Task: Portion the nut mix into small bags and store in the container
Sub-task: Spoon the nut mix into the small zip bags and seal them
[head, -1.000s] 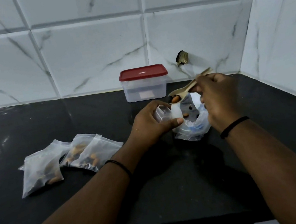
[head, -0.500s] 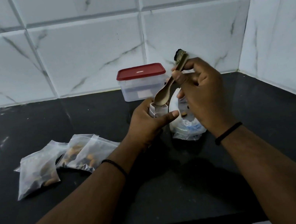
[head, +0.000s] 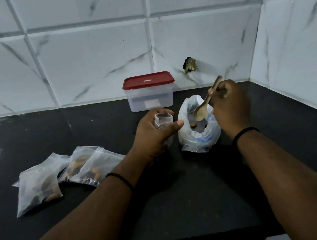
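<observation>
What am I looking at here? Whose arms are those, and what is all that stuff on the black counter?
There is no machine here. A person wears a camera on their head, so you see their own two arms from above. The left hand holds a small bag open. The right hand holds a wooden spoon over the big bag of nut mix, which stands on the black counter. To the left lie filled bags with nuts inside. At the back, by the tiled wall, stands a clear container with its red lid on.
</observation>
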Tool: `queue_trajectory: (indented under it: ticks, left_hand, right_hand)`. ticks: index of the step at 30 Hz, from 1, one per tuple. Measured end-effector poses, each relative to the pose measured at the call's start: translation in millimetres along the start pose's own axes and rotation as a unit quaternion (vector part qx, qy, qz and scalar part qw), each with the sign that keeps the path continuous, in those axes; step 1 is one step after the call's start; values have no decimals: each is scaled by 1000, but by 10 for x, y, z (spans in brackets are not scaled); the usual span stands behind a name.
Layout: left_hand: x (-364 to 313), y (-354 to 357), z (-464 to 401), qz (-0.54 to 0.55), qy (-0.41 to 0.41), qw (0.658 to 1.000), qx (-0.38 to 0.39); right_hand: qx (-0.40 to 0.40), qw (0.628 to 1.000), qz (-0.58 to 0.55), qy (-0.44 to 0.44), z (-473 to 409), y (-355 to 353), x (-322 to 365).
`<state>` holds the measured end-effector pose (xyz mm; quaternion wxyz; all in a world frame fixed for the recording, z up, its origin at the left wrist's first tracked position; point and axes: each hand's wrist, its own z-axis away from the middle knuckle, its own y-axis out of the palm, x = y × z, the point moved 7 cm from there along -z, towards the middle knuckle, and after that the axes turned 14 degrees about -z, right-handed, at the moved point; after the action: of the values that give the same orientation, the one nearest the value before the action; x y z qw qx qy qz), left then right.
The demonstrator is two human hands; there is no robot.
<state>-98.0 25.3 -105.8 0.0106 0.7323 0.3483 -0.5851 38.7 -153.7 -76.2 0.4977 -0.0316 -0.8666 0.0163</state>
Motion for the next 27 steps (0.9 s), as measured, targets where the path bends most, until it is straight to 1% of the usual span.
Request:
queue_trajectory:
  ticks: [2,4,9,12,14,17,20,24,27]
  left_hand:
    - [14,-6,12,29,-17,999,3]
    - [20,-16,12,36,-19,999,1]
    - [26,-20,7,22,-21,1000,1]
    - [14,-12,-10,20,-13,1000,5]
    - [-15,14,-8,1,4,1000,14]
    - [-39,82,-5,-31,23,998,39]
    - [-31,114,-17,-58,30,997,52]
    - [-9,119,-34,-63,34,996,50]
    - [7,107,-38,-55,28,997,43]
  right_hand:
    - [39,998,46,-36,23,81,28]
    - [70,995,59,-38,23,162,0]
    - [115,988,99,5,15,250,-86]
    - [138,985,95,36,45,287,-114]
    - [134,986,79,57,58,289,-126]
    - [105,989,35,95,56,234,-145]
    - [112,984,-9,140,64,233,-181]
    - [121,977,-29,173,60,245,-192]
    - [107,974,-42,193,32,207,-223]
